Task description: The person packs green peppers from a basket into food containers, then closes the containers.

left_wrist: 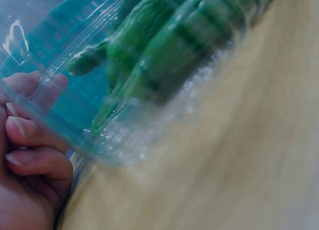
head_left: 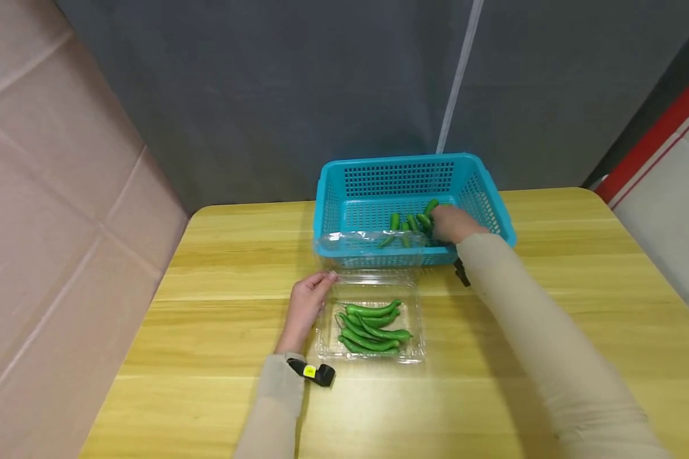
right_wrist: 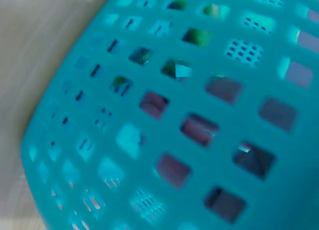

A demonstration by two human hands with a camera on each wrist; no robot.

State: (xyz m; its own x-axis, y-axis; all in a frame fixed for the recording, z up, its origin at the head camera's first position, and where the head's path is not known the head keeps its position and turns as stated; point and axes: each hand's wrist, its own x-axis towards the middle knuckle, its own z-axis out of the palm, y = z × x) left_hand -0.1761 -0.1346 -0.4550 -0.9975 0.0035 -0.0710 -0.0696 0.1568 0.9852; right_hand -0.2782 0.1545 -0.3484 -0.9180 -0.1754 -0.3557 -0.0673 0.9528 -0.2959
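A clear plastic clamshell box (head_left: 418, 319) lies with its lid raised toward the basket, several long green chili peppers (head_left: 373, 331) in its base. My left hand (head_left: 308, 303) pinches the box at its left rear corner by the hinge; in the left wrist view, its curled fingers (left_wrist: 42, 162) are at the plastic edge. My right hand (head_left: 456, 224) reaches into the front right of a blue plastic basket (head_left: 399, 160), over shorter green peppers (head_left: 394, 221). Its fingertips are hidden among them, so I cannot tell whether it grips one. The basket's perforated wall (right_wrist: 199, 115) fills the right wrist view.
The box's transparent lid (head_left: 370, 245) overlaps the basket's front rim. All this stands on a wooden table (head_left: 235, 268), with a dark grey panel (head_left: 264, 95) behind it. A pinkish wall (head_left: 46, 223) is at the left, a white and red surface (head_left: 666, 146) at the right.
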